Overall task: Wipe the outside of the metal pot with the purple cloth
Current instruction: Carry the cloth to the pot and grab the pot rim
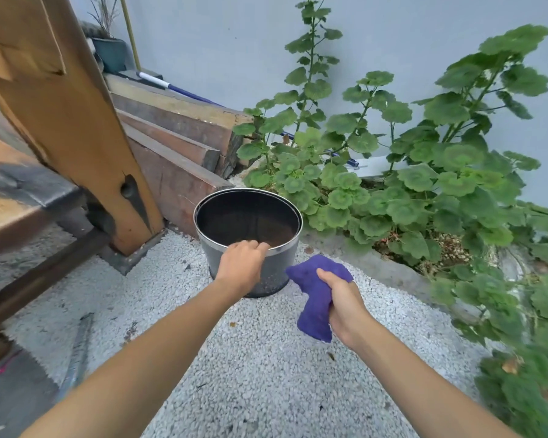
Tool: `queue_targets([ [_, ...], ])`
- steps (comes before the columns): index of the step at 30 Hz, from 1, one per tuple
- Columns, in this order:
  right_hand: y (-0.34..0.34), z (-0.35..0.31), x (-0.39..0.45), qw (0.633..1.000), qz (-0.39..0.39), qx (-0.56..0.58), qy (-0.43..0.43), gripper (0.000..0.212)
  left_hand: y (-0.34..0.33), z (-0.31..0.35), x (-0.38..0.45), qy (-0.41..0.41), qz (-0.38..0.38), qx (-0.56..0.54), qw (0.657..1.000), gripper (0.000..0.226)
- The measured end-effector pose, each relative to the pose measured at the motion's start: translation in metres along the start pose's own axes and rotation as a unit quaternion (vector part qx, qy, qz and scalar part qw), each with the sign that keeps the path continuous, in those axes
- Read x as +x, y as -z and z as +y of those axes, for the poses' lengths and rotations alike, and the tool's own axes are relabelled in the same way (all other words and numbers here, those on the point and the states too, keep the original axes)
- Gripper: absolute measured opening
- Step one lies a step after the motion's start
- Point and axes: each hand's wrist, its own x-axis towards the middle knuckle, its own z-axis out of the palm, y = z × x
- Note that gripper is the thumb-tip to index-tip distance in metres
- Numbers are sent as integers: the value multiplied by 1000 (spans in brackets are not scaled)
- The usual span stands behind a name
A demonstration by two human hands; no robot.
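A grey metal pot stands upright on white gravel in the middle of the view, with dark soil inside. My left hand grips its near rim, fingers curled over the edge. The purple cloth is bunched in my right hand, which hovers just right of the pot's lower wall. The cloth's upper corner is close to the pot's side; I cannot tell whether it touches.
Green leafy plants fill the bed to the right behind a low concrete kerb. Stacked timber beams and a wooden post stand left of the pot. White gravel covers the ground near me.
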Motion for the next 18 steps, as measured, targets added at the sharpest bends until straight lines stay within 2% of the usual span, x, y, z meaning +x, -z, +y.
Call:
queue_targets([
  [3,6,4,-1,999,8,-36,7,19,1,2,4,27,12,-27,999,39],
  [6,13,-2,-7,998,1,-61,20,23,6,3,6,19,-13,-25,999,39],
  [11,25,-17,-12,994,-48,-59,79,11,34,-4,11,10,-2,-46,999,33],
  [14,29,-26,-18,986,-55,-86,135,17,71,-7,15,33,-8,-135,990,28],
  [16,31,-31,-22,982,-20,-77,171,23,91,-7,11,71,-33,-213,974,22],
  [18,33,-35,-20,981,34,-42,184,17,101,-5,-1,107,-57,-277,953,16],
])
